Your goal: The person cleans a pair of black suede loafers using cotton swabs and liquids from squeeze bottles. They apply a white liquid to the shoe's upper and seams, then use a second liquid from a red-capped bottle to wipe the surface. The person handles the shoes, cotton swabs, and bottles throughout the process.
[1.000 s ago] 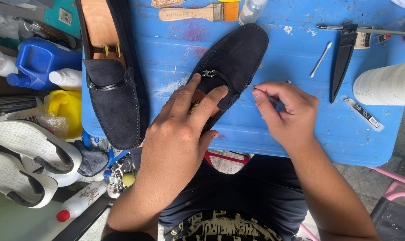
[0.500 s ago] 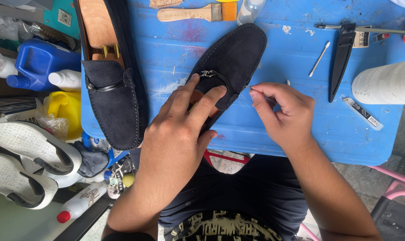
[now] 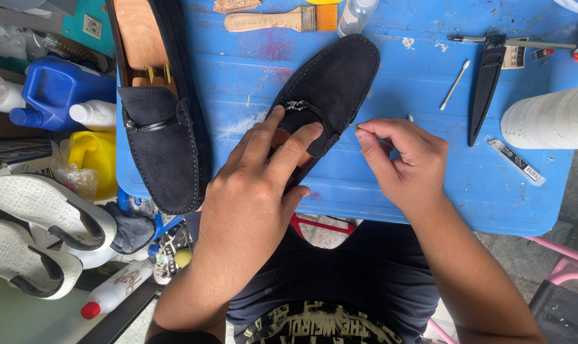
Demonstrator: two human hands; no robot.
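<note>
Two hands (image 3: 257, 185) on dark loafer (image 3: 330, 89)

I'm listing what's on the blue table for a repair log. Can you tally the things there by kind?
Loafers: 2
Brush: 1
Cotton swab: 1
Black sheath: 1
White roll: 1
Clear bottle: 1
Total: 7

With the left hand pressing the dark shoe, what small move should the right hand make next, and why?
Probably ease the thin needle-like tool a little further toward the side of the dark suede loafer. The right hand pinches it with its tip just beside the strap, and the left hand lies flat on the shoe, steadying it.
</note>
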